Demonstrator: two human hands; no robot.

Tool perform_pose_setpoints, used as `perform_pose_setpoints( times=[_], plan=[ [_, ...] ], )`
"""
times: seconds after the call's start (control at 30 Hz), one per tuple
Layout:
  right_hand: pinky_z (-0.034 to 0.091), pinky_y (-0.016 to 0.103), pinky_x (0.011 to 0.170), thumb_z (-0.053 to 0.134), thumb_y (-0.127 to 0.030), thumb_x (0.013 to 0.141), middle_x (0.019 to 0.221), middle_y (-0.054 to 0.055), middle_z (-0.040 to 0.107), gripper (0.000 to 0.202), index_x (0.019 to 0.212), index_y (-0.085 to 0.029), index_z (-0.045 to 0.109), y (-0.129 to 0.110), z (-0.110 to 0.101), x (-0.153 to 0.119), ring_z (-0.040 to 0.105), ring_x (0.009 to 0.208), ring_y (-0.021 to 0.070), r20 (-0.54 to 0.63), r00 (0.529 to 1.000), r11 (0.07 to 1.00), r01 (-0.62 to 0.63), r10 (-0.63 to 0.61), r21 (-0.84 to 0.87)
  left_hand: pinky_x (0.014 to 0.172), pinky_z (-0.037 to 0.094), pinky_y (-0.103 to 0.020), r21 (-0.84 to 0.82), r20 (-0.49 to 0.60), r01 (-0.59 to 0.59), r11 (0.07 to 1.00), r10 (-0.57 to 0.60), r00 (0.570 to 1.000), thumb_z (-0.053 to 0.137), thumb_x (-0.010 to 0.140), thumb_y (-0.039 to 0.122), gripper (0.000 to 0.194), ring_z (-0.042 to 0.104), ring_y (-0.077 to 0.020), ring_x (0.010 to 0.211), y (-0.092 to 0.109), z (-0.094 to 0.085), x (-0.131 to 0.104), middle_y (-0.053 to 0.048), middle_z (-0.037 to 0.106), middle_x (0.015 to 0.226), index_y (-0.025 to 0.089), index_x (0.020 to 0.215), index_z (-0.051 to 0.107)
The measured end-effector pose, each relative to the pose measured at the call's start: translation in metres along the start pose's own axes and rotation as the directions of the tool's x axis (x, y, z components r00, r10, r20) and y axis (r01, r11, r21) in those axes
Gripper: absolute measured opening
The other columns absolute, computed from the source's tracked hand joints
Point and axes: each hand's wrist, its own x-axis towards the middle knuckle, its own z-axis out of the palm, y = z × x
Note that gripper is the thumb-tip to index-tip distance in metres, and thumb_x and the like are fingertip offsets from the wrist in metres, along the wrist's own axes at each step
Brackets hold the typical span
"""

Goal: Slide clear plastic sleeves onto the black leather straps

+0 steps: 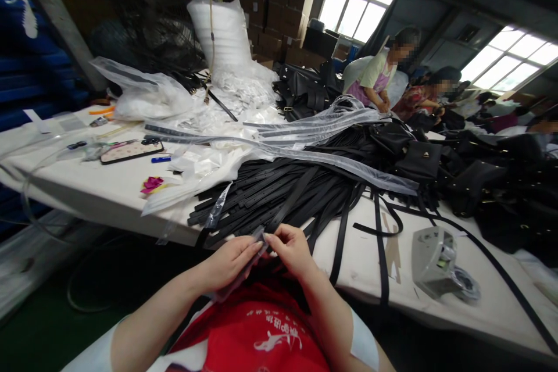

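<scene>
Both hands meet low in the middle of the head view, at the table's front edge. My left hand [233, 260] is closed on a clear plastic sleeve [238, 285], pinched between thumb and fingers. Close beside it, my right hand [291, 247] pinches a black strap [290, 206] where it meets the sleeve's mouth. The strap runs up and away over a large heap of black straps [257, 186]. Across the heap lie several long straps in clear sleeves [349, 165]. How far the strap reaches into the sleeve is hard to make out.
On the left of the table [74, 186] lie a phone [131, 151], a blue marker [161, 159] and a purple bow [151, 185]. A grey tape dispenser [438, 264] stands at the right. Black bags [418, 160] are piled behind it. A co-worker [375, 78] stands at the far side.
</scene>
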Motion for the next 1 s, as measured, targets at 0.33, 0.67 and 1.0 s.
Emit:
perform_pose_setpoints(
  times=[0.33,0.67,1.0],
  plan=[
    [0.028,0.019,0.04,0.076,-0.039,0.067,0.066,-0.003,0.062,0.025,0.074,-0.018,0.063,0.001,-0.011,0.027,0.036,0.042,0.0055,0.101,0.95,0.651,-0.278,0.295,0.707,0.079,0.052,-0.033,-0.057,-0.108,0.058,0.997,-0.063,0.992,0.052,0.087,0.05,0.067,0.067,-0.0213,0.083,0.008,-0.001,-0.003,-0.008,0.072,0.1,0.018,0.143,0.034],
    [0.044,0.028,0.059,0.049,-0.072,0.08,0.069,0.007,0.068,0.062,0.061,-0.017,0.068,-0.004,0.022,0.03,0.056,0.059,0.0148,-0.136,0.986,0.872,-0.019,0.098,0.489,0.041,0.039,-0.022,-0.384,0.075,0.283,0.879,-0.275,0.958,0.039,0.075,0.081,0.068,0.054,-0.014,0.041,-0.009,0.016,0.009,-0.003,0.065,0.053,0.016,0.08,0.059],
    [0.047,0.033,0.067,0.061,-0.056,0.079,0.056,0.0,0.053,0.044,0.053,-0.021,0.057,-0.026,0.003,0.02,0.052,0.059,0.0159,-0.006,1.0,0.728,0.003,0.002,0.685,0.063,0.055,-0.029,-0.067,-0.228,0.16,0.985,-0.171,0.958,0.042,0.071,0.081,0.059,0.064,-0.0257,0.078,-0.036,-0.008,-0.018,-0.002,0.066,0.072,0.028,0.071,0.068]
  ],
)
